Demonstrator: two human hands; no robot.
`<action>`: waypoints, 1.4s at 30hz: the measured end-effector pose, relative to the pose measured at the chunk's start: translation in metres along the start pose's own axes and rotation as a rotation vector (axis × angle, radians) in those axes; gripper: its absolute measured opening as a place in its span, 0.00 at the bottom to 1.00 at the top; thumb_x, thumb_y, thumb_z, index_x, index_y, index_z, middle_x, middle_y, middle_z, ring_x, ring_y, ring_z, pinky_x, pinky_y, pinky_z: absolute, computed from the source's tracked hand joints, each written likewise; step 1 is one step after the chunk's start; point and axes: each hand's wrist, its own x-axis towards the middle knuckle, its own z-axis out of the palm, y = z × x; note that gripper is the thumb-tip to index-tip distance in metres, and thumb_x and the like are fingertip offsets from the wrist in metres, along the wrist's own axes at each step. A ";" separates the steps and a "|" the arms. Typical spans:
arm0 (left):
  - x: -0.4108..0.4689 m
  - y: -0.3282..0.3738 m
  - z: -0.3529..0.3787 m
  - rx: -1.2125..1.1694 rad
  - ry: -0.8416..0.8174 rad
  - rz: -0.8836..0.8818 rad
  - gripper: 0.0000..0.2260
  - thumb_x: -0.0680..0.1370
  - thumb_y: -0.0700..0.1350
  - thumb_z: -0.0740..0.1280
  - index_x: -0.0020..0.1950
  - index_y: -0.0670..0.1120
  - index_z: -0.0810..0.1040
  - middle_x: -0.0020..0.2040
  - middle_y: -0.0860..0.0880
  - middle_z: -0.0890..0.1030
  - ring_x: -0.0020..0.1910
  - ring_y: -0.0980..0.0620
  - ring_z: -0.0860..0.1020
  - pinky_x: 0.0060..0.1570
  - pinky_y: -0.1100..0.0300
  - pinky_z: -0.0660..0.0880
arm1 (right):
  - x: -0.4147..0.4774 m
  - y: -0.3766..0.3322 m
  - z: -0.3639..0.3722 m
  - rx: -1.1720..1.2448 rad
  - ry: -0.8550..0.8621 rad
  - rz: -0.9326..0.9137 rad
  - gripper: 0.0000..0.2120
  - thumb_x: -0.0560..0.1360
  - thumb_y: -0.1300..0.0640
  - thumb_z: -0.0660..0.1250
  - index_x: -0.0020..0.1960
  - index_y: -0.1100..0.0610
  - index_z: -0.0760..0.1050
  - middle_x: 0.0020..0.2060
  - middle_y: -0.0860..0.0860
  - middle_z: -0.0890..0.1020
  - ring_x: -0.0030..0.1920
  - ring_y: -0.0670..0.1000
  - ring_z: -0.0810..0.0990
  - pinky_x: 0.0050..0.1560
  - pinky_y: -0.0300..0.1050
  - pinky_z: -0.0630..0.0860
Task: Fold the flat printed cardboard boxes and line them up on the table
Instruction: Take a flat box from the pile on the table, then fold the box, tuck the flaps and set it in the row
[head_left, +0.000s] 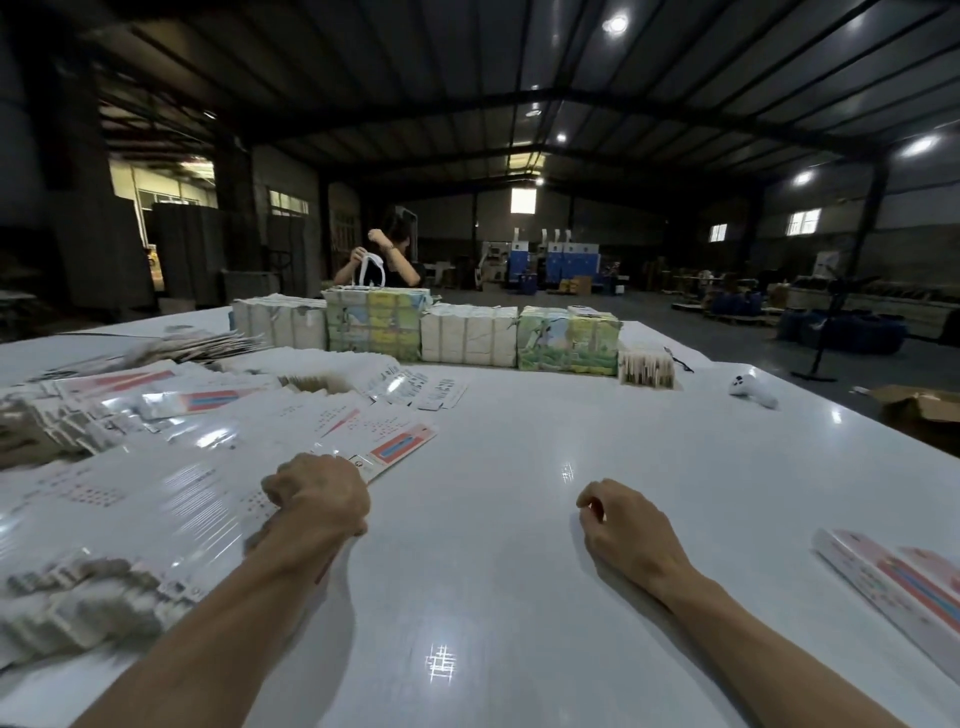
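Warehouse table (493, 545): left hand (317, 493) curls onto the top flat box (400, 447) of the spread pile (156, 493), likely to draw it free; right hand (628, 525), loosely curled and empty, rests right of the pile.

A single wide-angle view, worn on the person's head, looks forward and slightly down across the white bench (493, 441). The forearms (249, 613) enter from the bottom edge, so the left hand (317, 493) and right hand (623, 519) sit close to the lens, low in the middle. Beyond the hands the bench runs away to stacked packs (467, 332). Farther beyond them the dim hall's roof (519, 78) bends toward the edges.
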 end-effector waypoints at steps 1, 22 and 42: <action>0.001 -0.001 0.000 0.011 -0.007 0.006 0.30 0.72 0.62 0.78 0.68 0.50 0.76 0.64 0.49 0.77 0.64 0.49 0.75 0.54 0.55 0.71 | 0.000 0.000 0.000 0.007 -0.001 -0.002 0.09 0.82 0.55 0.61 0.56 0.51 0.80 0.51 0.43 0.81 0.50 0.45 0.79 0.53 0.45 0.76; -0.021 0.098 -0.027 -1.395 -0.660 0.467 0.17 0.80 0.53 0.74 0.56 0.39 0.81 0.47 0.42 0.88 0.43 0.44 0.88 0.37 0.57 0.84 | 0.001 0.007 -0.001 0.225 0.038 0.059 0.08 0.81 0.58 0.63 0.53 0.49 0.80 0.43 0.42 0.82 0.42 0.42 0.80 0.47 0.40 0.77; -0.045 0.152 0.039 -1.646 -0.809 0.702 0.26 0.80 0.69 0.63 0.56 0.47 0.83 0.49 0.41 0.86 0.41 0.45 0.86 0.46 0.54 0.83 | 0.006 -0.014 -0.006 0.781 0.060 -0.067 0.11 0.82 0.43 0.62 0.64 0.37 0.75 0.60 0.45 0.71 0.54 0.44 0.85 0.39 0.42 0.85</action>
